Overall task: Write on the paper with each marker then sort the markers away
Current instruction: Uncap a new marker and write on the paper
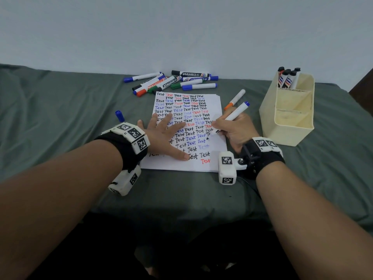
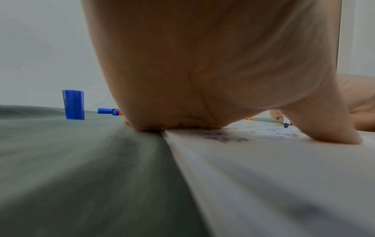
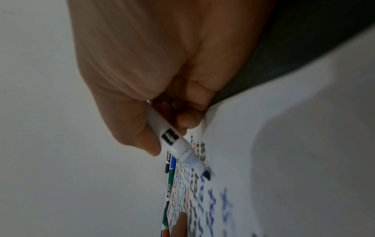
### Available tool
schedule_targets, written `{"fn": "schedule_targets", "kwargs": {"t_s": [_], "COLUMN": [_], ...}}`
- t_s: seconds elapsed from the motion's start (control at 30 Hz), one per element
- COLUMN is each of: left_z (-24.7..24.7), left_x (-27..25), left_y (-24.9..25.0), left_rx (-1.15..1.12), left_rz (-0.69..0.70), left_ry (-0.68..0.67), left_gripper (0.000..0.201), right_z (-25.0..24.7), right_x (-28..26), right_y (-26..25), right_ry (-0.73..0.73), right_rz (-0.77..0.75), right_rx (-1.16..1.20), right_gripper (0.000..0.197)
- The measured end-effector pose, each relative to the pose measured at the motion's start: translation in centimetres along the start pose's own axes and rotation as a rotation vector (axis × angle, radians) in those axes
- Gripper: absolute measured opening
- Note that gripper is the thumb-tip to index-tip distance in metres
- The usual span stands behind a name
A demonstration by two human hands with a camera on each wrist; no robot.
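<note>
Right hand (image 1: 235,129) grips an uncapped blue marker (image 1: 235,115), fingers curled round the barrel, tip on the paper (image 1: 210,102) near its 3 o'clock edge. Left hand (image 1: 164,134) lies flat on the paper, fingers straight and spread, holding nothing. Blue cap (image 1: 119,115) stands on the green cloth (image 1: 60,110) at 9 o'clock of the paper. Loose markers (image 1: 171,81) lie piled at 12 o'clock. Orange-capped marker (image 1: 235,99) lies at 2 o'clock. Cream organiser (image 1: 290,126) at 3 o'clock holds several markers upright in its far compartment.

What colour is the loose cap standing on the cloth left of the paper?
Blue. The cap shows best in the left wrist view, upright on the green cloth.
</note>
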State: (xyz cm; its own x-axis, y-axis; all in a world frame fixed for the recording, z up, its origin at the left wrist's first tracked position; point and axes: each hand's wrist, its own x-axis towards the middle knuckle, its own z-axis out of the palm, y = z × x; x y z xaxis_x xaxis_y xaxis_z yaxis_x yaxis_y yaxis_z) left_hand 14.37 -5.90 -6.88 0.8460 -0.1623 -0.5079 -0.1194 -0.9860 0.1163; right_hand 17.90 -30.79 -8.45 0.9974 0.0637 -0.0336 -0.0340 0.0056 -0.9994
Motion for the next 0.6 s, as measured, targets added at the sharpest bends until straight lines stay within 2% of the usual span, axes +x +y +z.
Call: {"fn": "schedule_targets", "kwargs": {"t_s": [0.2, 0.6], "left_z": [0.04, -0.02], "left_x": [-0.02, -0.09], "left_y": [0.08, 0.12], "left_rx": [0.0, -0.008], "left_rz": [-0.002, -0.001], "left_ry": [0.002, -0.003], "left_gripper": [0.124, 0.123], "right_z": [-0.15, -0.23], "right_x": [0.16, 0.14], "right_y": [0.0, -0.01], "right_ry": [0.048, -0.023], "right_rz": [0.019, -0.001], "right_rx": [-0.011, -0.056], "right_gripper": [0.028, 0.031]}}
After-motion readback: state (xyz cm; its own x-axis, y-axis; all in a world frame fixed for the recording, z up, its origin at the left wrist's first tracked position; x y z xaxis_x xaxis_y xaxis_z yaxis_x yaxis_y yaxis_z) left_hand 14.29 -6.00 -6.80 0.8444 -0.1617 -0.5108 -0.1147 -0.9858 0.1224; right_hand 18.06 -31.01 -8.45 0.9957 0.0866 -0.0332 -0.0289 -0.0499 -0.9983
